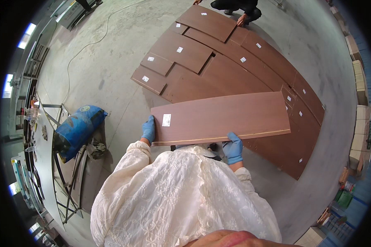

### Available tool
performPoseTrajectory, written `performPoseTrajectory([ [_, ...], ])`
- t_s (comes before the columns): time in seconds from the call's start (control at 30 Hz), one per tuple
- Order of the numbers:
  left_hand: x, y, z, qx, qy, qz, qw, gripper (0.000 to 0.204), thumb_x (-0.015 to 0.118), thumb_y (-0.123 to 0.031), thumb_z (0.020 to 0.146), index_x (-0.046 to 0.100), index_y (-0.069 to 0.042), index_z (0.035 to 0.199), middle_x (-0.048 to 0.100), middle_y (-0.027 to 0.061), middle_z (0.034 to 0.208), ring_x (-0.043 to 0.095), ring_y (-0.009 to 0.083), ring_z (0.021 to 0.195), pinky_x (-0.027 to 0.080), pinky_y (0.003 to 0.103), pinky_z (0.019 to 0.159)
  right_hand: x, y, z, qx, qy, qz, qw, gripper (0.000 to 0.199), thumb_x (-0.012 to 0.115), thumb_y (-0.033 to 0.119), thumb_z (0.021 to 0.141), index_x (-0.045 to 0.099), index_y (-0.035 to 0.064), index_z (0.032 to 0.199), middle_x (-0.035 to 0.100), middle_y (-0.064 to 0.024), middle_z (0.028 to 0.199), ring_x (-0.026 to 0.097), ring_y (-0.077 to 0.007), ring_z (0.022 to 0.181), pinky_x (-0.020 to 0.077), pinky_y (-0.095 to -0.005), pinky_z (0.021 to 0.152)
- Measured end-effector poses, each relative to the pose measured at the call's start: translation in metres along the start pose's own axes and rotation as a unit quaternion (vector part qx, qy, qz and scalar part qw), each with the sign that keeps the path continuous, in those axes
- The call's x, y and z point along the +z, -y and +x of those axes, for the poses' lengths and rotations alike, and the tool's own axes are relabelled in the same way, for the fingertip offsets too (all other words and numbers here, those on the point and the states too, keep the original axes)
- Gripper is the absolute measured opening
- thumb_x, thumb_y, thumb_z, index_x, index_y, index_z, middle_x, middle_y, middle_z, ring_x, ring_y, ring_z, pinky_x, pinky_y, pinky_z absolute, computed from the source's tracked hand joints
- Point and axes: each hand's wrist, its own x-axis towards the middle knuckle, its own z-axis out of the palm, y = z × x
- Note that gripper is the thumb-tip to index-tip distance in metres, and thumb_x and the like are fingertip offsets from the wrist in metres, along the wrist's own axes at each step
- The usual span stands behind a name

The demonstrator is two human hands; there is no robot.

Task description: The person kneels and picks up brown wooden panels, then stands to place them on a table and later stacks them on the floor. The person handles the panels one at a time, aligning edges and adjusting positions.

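Note:
A long reddish-brown wooden board (222,117) with a white label near its left end is held level in front of me. My left hand (149,129), in a blue glove, grips its left end. My right hand (233,147), gloved the same way, is closed on the near long edge, right of the middle. Just beyond lies a broad stack of similar brown panels (218,78), several with white labels. The held board covers part of that stack. The fingers under the board are hidden.
A person (244,10) in dark clothes crouches at the far end with a hand on a panel. To the left, a blue sack (80,129) lies beside a metal-framed table (45,164). A cable (107,31) crosses the concrete floor. Stacked boxes (358,136) line the right side.

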Motion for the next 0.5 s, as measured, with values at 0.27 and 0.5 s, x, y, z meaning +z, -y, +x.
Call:
performPoseTrajectory([
  [0.27, 0.004, 0.001, 0.008, -0.004, -0.02, 0.03, 0.999, 0.074, 0.062, -0.062, 0.097, 0.073, 0.01, 0.113, 0.074, 0.0127, 0.099, 0.062, 0.02, 0.085, 0.052, 0.039, 0.08, 0.01, 0.003, -0.006, 0.016, 0.005, -0.027, 0.999, 0.034, 0.067, -0.003, 0.086, 0.065, 0.0067, 0.118, 0.066, -0.0025, 0.112, 0.064, -0.0194, 0.107, 0.0538, -0.0365, 0.097],
  [0.5, 0.001, 0.006, 0.005, -0.011, -0.025, -0.013, 1.0, 0.075, 0.065, -0.062, 0.094, 0.073, 0.013, 0.103, 0.073, 0.0157, 0.092, 0.062, 0.0223, 0.083, 0.052, 0.042, 0.08, 0.015, 0.003, -0.011, 0.031, 0.011, -0.038, 0.999, 0.029, 0.066, -0.001, 0.086, 0.067, 0.0069, 0.114, 0.065, -0.0021, 0.109, 0.063, -0.0198, 0.107, 0.0522, -0.0368, 0.1],
])
